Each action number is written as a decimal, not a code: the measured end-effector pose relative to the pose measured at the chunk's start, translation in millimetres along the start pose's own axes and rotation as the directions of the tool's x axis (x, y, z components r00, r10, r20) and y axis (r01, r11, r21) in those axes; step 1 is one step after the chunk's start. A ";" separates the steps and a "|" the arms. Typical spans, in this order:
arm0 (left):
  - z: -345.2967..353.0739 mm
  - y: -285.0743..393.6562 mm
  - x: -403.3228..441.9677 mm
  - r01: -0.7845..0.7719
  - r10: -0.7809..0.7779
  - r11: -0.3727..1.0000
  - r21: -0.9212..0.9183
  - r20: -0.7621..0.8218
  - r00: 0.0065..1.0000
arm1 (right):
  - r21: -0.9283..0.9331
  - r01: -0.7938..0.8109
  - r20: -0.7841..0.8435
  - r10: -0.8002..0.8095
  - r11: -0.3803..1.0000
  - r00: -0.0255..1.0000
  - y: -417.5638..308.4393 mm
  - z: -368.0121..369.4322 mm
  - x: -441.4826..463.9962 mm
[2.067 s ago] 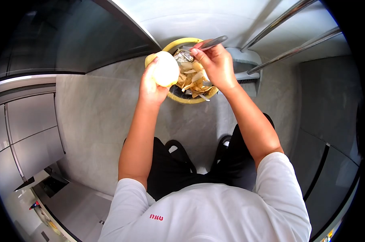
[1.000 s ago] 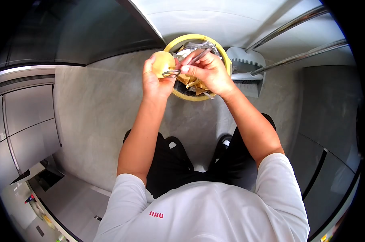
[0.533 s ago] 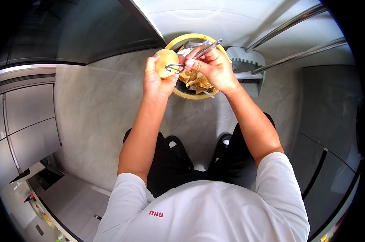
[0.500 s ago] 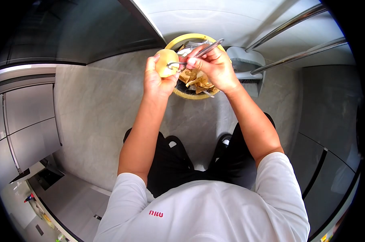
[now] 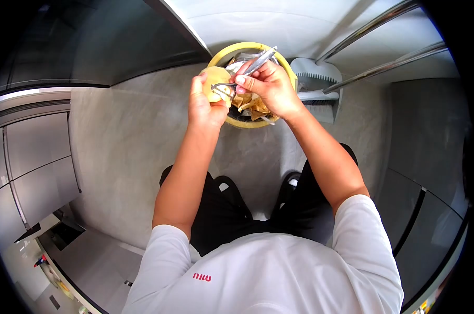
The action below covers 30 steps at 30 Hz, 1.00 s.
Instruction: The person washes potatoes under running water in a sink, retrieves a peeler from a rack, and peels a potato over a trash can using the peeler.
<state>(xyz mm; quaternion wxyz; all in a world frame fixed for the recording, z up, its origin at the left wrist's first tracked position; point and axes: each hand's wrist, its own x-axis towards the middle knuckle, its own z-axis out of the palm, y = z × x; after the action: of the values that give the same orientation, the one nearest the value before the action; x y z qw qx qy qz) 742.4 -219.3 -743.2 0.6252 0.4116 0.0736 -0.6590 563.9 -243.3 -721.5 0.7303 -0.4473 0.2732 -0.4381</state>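
Observation:
My left hand [image 5: 207, 109] is closed around a pale yellow peeled potato [image 5: 216, 77]. In my right hand [image 5: 271, 86] is a metal peeler [image 5: 260, 62], its handle pointing up and to the right. The peeler's forked head lies against the potato's right side, where a lighter patch shows. Both hands are above a round trash bin [image 5: 244, 124] with a yellow rim. Brown peels or scraps [image 5: 253, 107] and crumpled clear plastic fill the bin. My right fingers hide part of the peeler's handle.
A white dustpan [image 5: 313, 70] and a brush [image 5: 320, 111] with metal poles [image 5: 370, 31] stand against the wall right of the bin. Grey cabinets [image 5: 43, 162] line the left, dark cabinets [image 5: 430, 157] the right. My feet in black slippers [image 5: 230, 194] are on the grey floor.
The peeler's head has shifted slightly left over the potato and its handle has turned steeper. The potato has turned a little in my left hand.

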 end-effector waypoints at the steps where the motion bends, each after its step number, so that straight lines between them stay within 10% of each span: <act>1: 1.7 -0.5 -1.9 0.007 -0.007 1.000 -0.003 -0.023 1.000 | 0.006 0.011 -0.010 -0.011 1.000 1.000 0.8 -1.7 0.5; 10: 14.0 3.8 -11.1 -0.073 0.069 0.997 -0.038 -0.091 0.993 | -0.189 0.109 -0.281 -0.160 0.976 0.946 -7.2 -23.1 4.3; 19: 5.1 -1.3 0.1 -0.040 0.039 0.999 -0.030 -0.032 0.999 | -0.053 0.107 -0.031 -0.108 0.993 0.994 -2.1 -2.7 -0.3; 30: 8.1 -4.5 2.3 -0.036 0.032 0.997 -0.065 -0.053 0.998 | -0.078 0.142 -0.163 -0.153 0.987 0.975 3.2 0.1 -5.8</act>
<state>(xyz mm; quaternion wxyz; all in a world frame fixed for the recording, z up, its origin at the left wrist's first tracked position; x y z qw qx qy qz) 735.0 -225.1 -741.3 0.6476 0.4088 0.1047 -0.6344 562.6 -237.5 -724.3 0.6548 -0.4515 0.3145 -0.5182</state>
